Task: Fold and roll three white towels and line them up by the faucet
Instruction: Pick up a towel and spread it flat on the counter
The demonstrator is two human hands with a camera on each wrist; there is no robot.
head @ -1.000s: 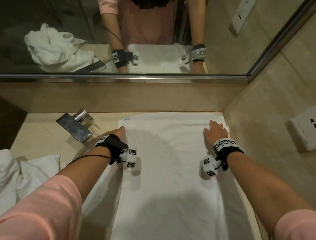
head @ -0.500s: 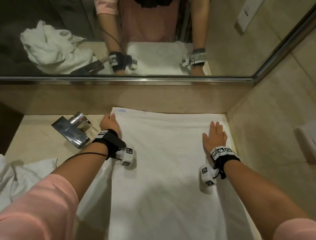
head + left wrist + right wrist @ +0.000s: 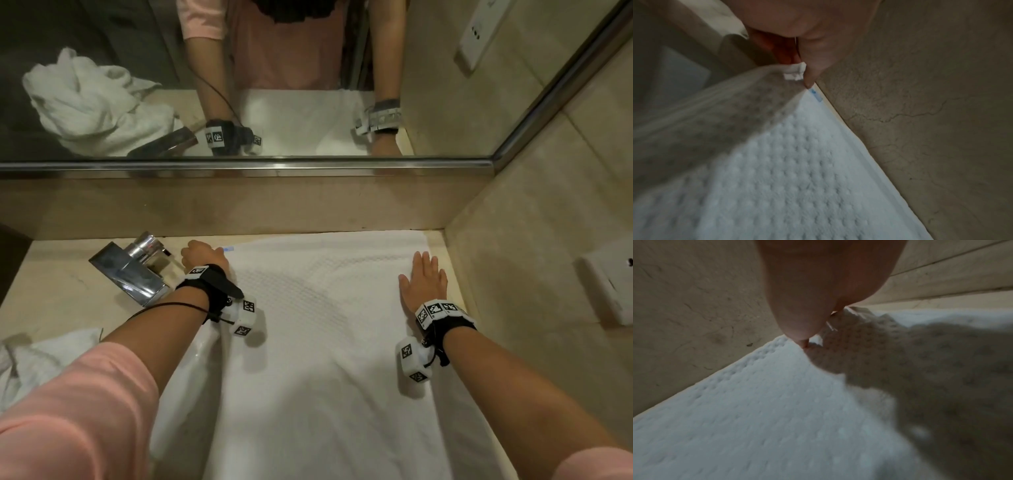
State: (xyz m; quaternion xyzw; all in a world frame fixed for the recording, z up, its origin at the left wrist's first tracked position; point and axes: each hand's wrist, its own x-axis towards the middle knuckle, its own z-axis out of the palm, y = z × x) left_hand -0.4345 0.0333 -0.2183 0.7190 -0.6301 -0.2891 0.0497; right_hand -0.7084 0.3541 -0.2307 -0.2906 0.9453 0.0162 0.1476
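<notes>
A white waffle-textured towel (image 3: 325,342) lies spread flat on the beige counter (image 3: 51,291), its far edge along the back wall. My left hand (image 3: 202,255) is at its far left corner, right beside the chrome faucet (image 3: 133,270). In the left wrist view the thumb and fingers of the left hand (image 3: 799,71) pinch that corner of the towel (image 3: 797,178), and the top layer is lifted a little. My right hand (image 3: 423,281) rests flat, fingers straight, on the towel's far right part. In the right wrist view the towel (image 3: 756,418) bunches up slightly beside the right hand (image 3: 813,296).
More white towels (image 3: 27,359) lie crumpled at the left edge of the counter. A mirror (image 3: 308,68) runs above the back ledge. The tiled side wall (image 3: 531,240) with a socket (image 3: 609,284) closes off the right side.
The left hand has slid left and farther back to the towel's far left corner by the faucet. The towel's far edge now reaches the back wall. The right hand stays flat.
</notes>
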